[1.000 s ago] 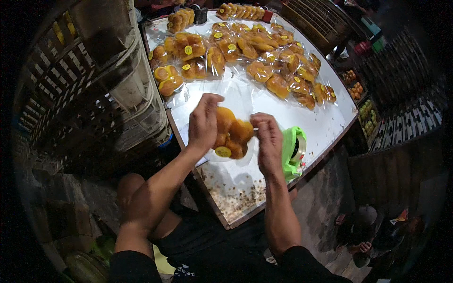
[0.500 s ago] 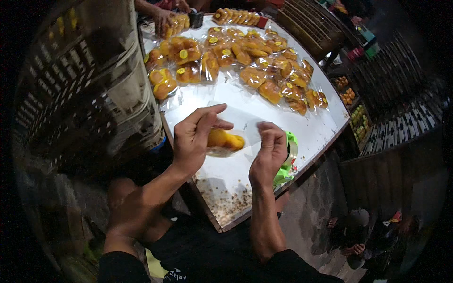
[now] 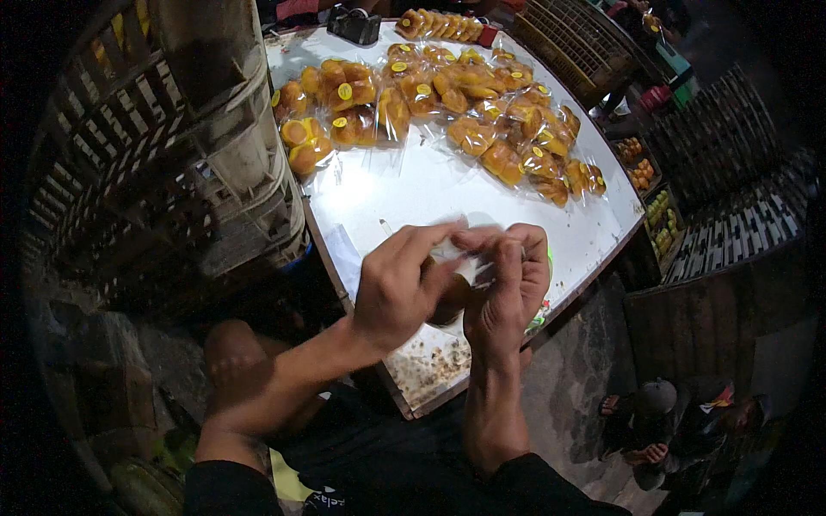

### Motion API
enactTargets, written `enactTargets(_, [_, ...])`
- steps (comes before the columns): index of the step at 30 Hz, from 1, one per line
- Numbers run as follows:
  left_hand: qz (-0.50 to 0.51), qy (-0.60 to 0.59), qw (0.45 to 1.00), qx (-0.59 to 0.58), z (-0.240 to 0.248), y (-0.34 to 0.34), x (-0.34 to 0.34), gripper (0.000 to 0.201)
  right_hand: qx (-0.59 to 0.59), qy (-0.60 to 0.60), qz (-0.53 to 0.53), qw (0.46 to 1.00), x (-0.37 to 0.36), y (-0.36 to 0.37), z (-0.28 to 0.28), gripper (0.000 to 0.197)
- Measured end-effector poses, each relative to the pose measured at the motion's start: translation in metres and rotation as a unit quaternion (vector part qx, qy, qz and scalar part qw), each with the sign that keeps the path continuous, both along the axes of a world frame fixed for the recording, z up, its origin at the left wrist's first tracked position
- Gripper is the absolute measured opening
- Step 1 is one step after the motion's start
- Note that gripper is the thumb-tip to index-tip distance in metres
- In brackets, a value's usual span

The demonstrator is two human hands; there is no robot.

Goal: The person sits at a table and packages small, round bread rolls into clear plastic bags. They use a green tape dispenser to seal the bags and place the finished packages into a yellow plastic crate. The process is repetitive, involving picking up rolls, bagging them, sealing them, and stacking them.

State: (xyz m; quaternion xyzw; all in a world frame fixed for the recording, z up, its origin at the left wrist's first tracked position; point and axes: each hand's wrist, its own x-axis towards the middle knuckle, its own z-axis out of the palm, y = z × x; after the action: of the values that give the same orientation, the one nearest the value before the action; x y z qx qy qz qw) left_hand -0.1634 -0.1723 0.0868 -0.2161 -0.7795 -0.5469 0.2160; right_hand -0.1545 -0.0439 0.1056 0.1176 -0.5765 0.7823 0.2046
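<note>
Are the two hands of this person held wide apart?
No, the left hand and right hand are close together above the table.

yellow labels point(image 3: 345, 91) on bagged buns point(image 3: 506, 162): illegible | white lettering point(image 3: 327, 498) on black clothing point(image 3: 404, 456)

Bare hands point(image 3: 391, 288), 2 black sleeves point(image 3: 228, 490), white-lettered dark garment point(image 3: 387, 451), perhaps shorts

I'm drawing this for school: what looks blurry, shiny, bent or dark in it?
Head view: the left hand looks slightly blurred; head view: light glints on the bagged buns; head view: the white table has a curving edge; head view: the corners are black.
</note>
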Motion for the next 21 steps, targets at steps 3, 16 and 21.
enactTargets(3, [-0.07, -0.27, 0.94, 0.198, 0.013, 0.004, -0.007, 0.024, 0.132, -0.008, -0.23, 0.964, -0.003, -0.009, -0.001, 0.021])
enactTargets(16, [-0.208, -0.097, 0.965, 0.126, 0.003, -0.015, -0.025, 0.02, 0.437, 0.064, -0.173, 0.881, 0.005, 0.012, -0.027, 0.015])
enactTargets(21, [-0.174, -0.166, 0.949, 0.203, 0.01, -0.013, -0.012, 0.055, 0.335, 0.069, -0.08, 0.936, 0.002, 0.013, -0.017, 0.024])
